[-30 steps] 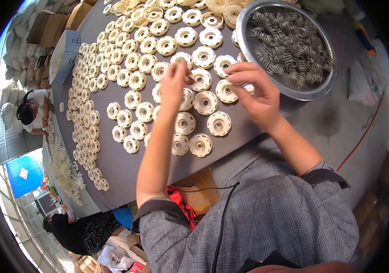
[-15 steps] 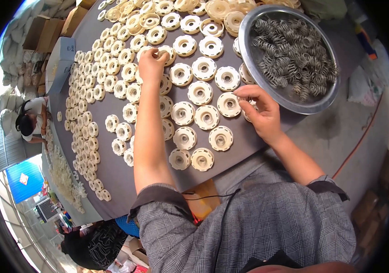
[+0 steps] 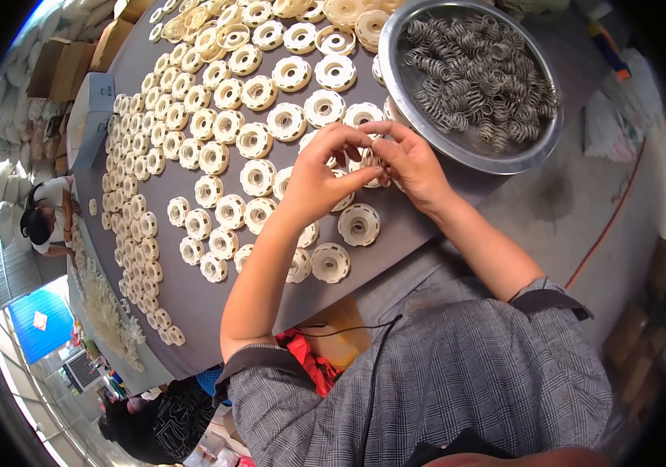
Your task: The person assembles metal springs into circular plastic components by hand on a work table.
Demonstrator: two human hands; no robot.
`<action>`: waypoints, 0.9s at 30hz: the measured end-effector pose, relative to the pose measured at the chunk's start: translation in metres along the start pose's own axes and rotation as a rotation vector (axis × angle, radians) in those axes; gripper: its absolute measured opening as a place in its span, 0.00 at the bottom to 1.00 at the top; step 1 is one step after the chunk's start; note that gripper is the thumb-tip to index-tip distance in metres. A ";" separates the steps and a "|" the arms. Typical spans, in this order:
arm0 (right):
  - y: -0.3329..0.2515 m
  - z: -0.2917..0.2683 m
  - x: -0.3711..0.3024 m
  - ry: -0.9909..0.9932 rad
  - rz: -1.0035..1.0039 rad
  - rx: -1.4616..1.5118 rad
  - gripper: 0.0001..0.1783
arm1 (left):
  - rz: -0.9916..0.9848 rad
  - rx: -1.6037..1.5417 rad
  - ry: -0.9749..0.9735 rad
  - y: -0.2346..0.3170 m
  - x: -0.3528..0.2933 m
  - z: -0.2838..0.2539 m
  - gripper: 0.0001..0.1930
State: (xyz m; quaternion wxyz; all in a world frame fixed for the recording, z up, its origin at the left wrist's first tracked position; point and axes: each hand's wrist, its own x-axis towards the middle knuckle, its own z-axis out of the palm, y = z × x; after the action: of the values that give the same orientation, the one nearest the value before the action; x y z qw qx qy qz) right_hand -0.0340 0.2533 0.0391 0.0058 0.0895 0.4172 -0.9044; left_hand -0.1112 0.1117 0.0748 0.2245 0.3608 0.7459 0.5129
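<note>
Above the table, my left hand (image 3: 319,175) and my right hand (image 3: 411,165) meet, fingers bent inward and tips nearly touching. Metal coil springs (image 3: 376,165) show in part between the fingertips; my right thumb and fingers pinch them, and the left fingertips close on them from the other side. How many there are is hidden. Below and around the hands lie round cream plastic rings (image 3: 359,224) with notched rims, several with a spring seated in the centre. A wide metal basin (image 3: 496,165), heaped with loose springs (image 3: 481,78), stands beyond my right hand.
Rows of similar cream rings (image 3: 212,156) cover the grey table (image 3: 185,311), piled up at the far edge. A person (image 3: 47,214) sits at another table on the left. Below is another person in black (image 3: 162,420). An orange cable (image 3: 609,214) runs along the floor at right.
My left hand has come back from the far rings to meet my right hand, which has moved slightly left. The view has shifted a little, and a red cloth now shows by my left elbow.
</note>
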 end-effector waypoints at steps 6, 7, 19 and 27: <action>-0.001 0.003 -0.011 0.046 -0.293 -0.283 0.16 | -0.291 -0.523 0.145 -0.004 -0.008 0.005 0.07; -0.006 0.002 -0.012 0.066 -0.344 -0.328 0.16 | -0.250 -0.452 0.253 -0.012 -0.005 -0.008 0.09; -0.083 -0.082 -0.032 0.453 -0.553 -0.954 0.08 | -0.289 0.946 0.771 -0.148 0.046 -0.160 0.14; -0.100 -0.095 -0.024 0.344 -0.476 -1.976 0.17 | -0.155 0.661 0.888 -0.152 0.038 -0.157 0.12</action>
State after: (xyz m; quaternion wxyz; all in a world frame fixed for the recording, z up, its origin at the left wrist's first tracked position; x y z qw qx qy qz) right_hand -0.0043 0.3883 0.0583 -0.1621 0.0881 0.9766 -0.1101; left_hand -0.2931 0.0136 -0.0062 -0.1992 0.1052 0.9144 0.3365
